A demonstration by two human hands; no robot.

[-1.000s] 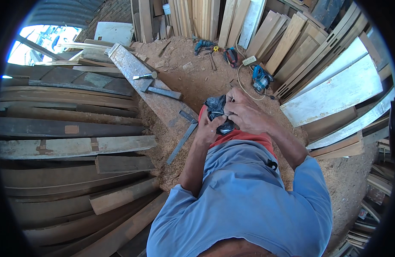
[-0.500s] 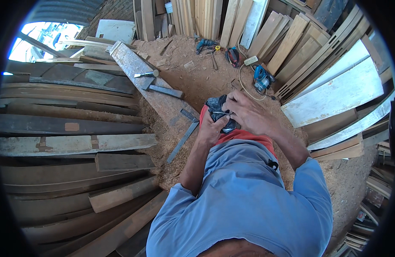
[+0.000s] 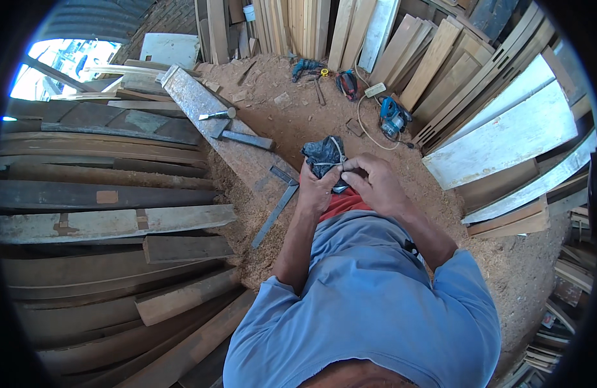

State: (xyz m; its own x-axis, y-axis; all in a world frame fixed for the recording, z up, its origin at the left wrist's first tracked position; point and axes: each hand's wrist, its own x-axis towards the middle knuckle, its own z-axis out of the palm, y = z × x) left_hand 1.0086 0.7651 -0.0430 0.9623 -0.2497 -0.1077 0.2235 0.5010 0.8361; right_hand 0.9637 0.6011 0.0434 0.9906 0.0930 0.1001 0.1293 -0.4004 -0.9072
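A crumpled black plastic bag bundle (image 3: 322, 152) sits above my lap, with my left hand (image 3: 318, 189) closed around its lower left side. A thin pale string or band (image 3: 341, 147) runs over the bag and up along its right edge. Beside the bag, my right hand (image 3: 378, 183) has thumb and forefinger pinched close to the left fingertips, at the band's lower part. The fingers partly hide what lies between them. A metal try square (image 3: 277, 207) lies left of my left hand, partly on a long board (image 3: 201, 103).
On the board rest a hammer (image 3: 247, 138) and a chisel (image 3: 216, 115). Ahead on the shavings-covered ground lie a blue drill (image 3: 306, 68), a red-black tool (image 3: 346, 84) and a blue power tool (image 3: 393, 116) with a cord. Stacked planks (image 3: 104, 194) line the left; boards (image 3: 505, 139) lean at right.
The bag has risen slightly and shows more of its top. The band now stands up along its right side. My right hand has shifted down and turned, fingers pinched near the left thumb.
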